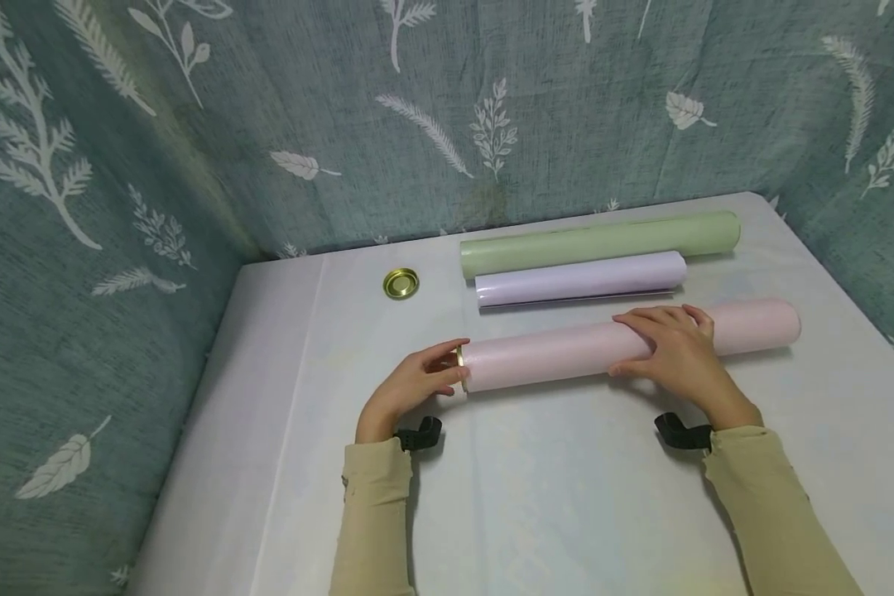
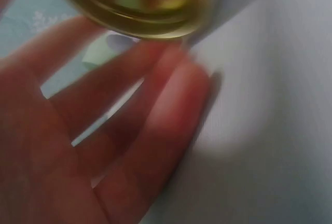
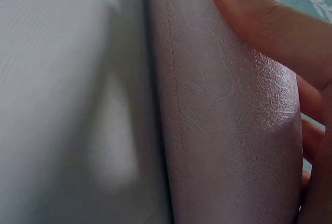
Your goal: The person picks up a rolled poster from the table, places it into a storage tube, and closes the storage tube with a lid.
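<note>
A long pink tube (image 1: 544, 354) with a textured surface lies slantwise on the white table, a gold cap (image 2: 140, 27) at its left end. My left hand (image 1: 415, 381) is at that end, thumb and fingers around the cap's rim. The left wrist view is blurred, so the exact finger contact is hard to see. Farther right, my right hand (image 1: 674, 352) grips the pink tube from above, its thumb (image 3: 275, 32) on the near side and fingers over the far side.
Behind the pink tube lie a lilac roll (image 1: 581, 280) and a longer green roll (image 1: 603, 242), side by side. A loose round gold lid (image 1: 401, 284) rests to their left on the white table (image 1: 343, 348). Leaf-patterned green cloth (image 1: 328, 108) stands around the table's back and sides.
</note>
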A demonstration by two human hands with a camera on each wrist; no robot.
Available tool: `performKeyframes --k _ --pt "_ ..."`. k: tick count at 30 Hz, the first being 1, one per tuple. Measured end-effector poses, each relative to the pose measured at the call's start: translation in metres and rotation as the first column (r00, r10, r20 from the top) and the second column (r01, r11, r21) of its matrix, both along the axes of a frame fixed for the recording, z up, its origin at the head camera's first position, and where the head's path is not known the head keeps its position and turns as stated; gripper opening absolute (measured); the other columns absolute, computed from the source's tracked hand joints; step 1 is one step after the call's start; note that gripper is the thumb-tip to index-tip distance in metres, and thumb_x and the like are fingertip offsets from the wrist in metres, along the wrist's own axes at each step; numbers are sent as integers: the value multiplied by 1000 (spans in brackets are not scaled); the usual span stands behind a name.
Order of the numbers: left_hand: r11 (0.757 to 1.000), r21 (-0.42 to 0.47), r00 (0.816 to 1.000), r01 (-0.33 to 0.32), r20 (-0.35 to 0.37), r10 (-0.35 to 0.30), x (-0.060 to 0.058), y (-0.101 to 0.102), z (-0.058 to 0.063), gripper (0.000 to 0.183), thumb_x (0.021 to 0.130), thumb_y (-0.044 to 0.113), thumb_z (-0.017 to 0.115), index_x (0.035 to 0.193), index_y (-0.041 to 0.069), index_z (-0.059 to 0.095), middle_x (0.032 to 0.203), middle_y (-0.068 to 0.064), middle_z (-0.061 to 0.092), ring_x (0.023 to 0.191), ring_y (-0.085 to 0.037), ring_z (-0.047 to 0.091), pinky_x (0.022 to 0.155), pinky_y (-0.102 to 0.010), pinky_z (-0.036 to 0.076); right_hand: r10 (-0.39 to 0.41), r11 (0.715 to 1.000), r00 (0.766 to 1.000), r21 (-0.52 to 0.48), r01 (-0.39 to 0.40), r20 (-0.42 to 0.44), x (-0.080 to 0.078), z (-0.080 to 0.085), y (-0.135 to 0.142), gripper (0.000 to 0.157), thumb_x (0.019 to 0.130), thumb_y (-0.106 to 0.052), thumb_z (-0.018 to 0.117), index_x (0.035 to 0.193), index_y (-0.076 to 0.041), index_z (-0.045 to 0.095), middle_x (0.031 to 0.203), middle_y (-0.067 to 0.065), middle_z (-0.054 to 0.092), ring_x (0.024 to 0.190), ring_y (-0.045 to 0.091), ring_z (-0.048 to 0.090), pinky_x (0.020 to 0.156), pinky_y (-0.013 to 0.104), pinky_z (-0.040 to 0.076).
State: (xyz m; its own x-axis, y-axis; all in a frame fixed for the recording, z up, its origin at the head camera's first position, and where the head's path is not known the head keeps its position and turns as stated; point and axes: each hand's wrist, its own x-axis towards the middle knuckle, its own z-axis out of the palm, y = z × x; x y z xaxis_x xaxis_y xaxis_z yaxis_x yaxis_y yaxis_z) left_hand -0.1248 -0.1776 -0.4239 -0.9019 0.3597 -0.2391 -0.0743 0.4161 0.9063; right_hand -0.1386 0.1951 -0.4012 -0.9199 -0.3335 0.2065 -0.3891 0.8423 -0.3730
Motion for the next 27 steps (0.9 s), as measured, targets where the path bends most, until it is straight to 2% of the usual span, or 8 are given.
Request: performKeyframes --k 3,6,11,15,17,20,23,27 --pt "997 -71 999 -20 -36 17 -2 2 2 57 74 53 64 125 34 48 108 4 58 87 -15 58 71 -31 48 0 1000 1000 10 0 10 -1 0 1 76 57 -55 75 121 -18 55 121 10 51 112 33 37 94 57 9" --pt "996 -85 998 -30 -51 26 -3 4 4 58 76 53 62 127 31 47 111 5 57 89 -14 57 71 -32 49 -4 1000 1000 16 3 21 -1 -2 0 77 58 -56 74 121 -17 54 122 11 50 112 34 37 93 57 9" --pt "996 -77 998 -32 -55 28 -2 -2 5 61 80 52 58 132 26 41 117 5 53 88 -15 58 75 -31 48 36 998 998 47 -38 50 -4 0 0 78 62 -57 71 125 -15 51 124 13 48 115 37 34 96 59 7" --pt "1000 1 1000 -19 -1 19 1 -11 4 59 84 43 57 135 19 38 122 0 51 97 -21 57 80 -35 47 104 992 992 62 -108 68 -9 6 1 81 65 -55 69 129 -12 45 126 18 44 119 39 30 99 58 6" --pt "999 25 998 -34 44 33 1 -14 4 57 86 40 56 135 17 39 122 -2 52 100 -22 56 80 -36 48 148 987 986 50 -152 77 -12 11 3 82 67 -53 69 131 -10 42 127 21 42 120 40 30 99 58 10" --pt "996 4 994 -88 72 88 -2 -18 6 52 86 37 57 131 15 43 117 -5 55 93 -24 59 79 -37 48 182 983 976 4 -184 121 -16 23 5 81 71 -51 68 134 -11 39 130 21 39 122 39 29 98 56 18" --pt "990 -70 990 -126 52 130 -10 -18 12 48 85 37 58 127 16 48 107 -5 60 82 -23 61 75 -36 48 165 986 970 -17 -165 178 -22 39 6 74 76 -51 63 135 -13 38 132 17 38 122 36 31 96 54 25" --pt "982 -158 994 -105 12 109 -28 -12 21 43 85 40 56 121 17 52 95 -6 63 75 -23 59 73 -36 47 136 991 977 -32 -132 165 -39 60 3 60 81 -49 58 130 -16 46 125 9 49 116 28 42 93 48 33"
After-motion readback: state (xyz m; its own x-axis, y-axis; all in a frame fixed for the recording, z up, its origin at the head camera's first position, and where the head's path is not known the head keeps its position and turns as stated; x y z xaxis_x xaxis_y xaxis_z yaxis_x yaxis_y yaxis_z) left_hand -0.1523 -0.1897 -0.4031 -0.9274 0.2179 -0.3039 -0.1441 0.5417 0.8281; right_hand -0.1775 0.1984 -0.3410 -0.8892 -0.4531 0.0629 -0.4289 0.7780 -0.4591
